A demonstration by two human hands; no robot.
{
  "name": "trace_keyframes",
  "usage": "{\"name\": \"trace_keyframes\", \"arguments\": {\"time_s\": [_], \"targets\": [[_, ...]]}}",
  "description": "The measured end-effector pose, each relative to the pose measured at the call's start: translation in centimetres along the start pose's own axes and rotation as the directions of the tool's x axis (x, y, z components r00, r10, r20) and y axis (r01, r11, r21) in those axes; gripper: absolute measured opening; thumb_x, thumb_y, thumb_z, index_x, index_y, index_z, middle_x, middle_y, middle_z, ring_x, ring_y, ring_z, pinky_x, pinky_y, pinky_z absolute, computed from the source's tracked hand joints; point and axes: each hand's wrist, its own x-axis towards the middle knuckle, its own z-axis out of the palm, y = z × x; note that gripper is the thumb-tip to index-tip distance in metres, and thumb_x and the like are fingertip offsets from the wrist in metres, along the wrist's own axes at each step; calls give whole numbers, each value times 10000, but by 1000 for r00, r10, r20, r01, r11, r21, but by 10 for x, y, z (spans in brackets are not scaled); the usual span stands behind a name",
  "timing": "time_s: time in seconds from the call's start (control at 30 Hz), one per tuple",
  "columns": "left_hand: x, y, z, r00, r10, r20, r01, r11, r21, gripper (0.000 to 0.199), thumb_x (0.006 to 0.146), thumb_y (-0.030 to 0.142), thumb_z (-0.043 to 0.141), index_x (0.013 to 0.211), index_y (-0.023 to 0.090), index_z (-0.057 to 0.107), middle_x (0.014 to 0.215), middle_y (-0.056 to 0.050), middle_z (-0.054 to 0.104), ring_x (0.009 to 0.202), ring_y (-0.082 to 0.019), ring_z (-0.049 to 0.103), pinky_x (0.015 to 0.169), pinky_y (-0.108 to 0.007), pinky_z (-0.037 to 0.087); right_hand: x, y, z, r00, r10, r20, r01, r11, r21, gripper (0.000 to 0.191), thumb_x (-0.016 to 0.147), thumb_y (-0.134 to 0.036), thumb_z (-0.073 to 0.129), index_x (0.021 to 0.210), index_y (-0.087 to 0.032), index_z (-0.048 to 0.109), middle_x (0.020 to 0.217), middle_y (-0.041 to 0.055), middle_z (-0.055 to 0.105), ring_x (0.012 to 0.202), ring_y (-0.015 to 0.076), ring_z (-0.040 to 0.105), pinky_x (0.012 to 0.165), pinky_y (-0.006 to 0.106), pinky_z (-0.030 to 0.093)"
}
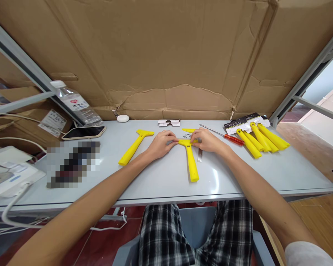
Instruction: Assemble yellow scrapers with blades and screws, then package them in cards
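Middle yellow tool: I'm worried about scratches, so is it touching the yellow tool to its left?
Apart. The head view shows the left hand and bare table between the middle yellow tool and the left yellow tool.

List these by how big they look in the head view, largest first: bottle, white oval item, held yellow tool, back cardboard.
1. Back cardboard, by far the largest
2. Bottle
3. Held yellow tool
4. White oval item, clearly the smallest
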Motion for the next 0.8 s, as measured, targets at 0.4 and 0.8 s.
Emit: {"name": "trace_keyframes", "arguments": {"time_s": [0.4,0.8], "targets": [[0,3,-2,1000,-14,5,14,1000,20,217,1028,353,654,1014,245,842,1089,-86,768,1041,-270,692,960,-452,535,-1,2,2,1000,-6,-28,6,1000,8,171,892,-60,731,900,-218,798,1080,63,774,1066,241,642,1026,398,465],[1,2,-5,998,-56,-21,56,998,-8,189,998,374,702,1089,252,814,1121,-89,760,1095,-286,699,1017,-468,544,2,1,6,998,6,-59,-8,1000,-29,128,860,-105,756,931,-205,718,1018,56,746,1026,244,613,927,350,448]]}}
